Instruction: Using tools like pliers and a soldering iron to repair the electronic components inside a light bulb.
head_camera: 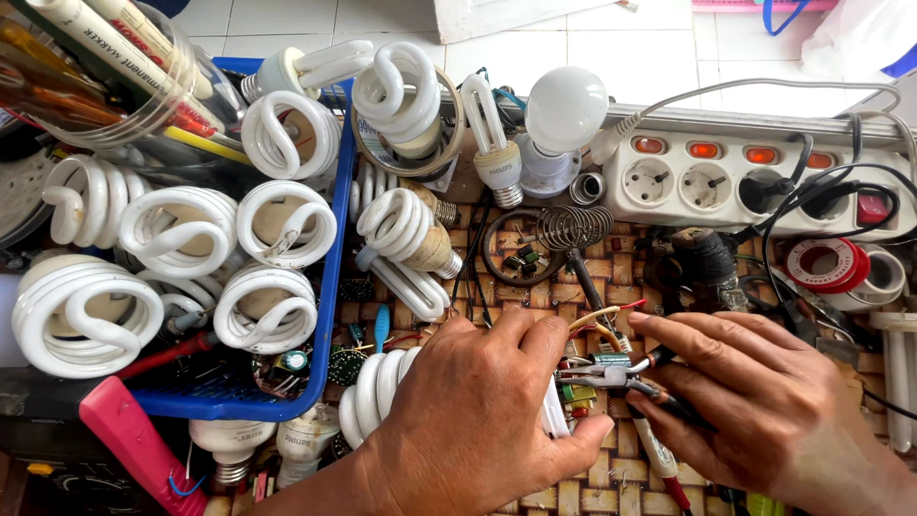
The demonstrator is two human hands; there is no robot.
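Head view, looking down on a cluttered woven bench [611,478]. At about 6 o'clock the left hand [478,411] presses down, grip wrapped over a white spiral lamp [377,392], apparently to steady it. At 4 o'clock the right hand [764,401] pinches a slim red-and-black probe [659,449], its tip meeting the lamp's exposed circuit board [592,373], wires trailing. A blue basket [330,287] of spiral lamps sits at 9 o'clock; a white power strip [707,182] at 1 o'clock.
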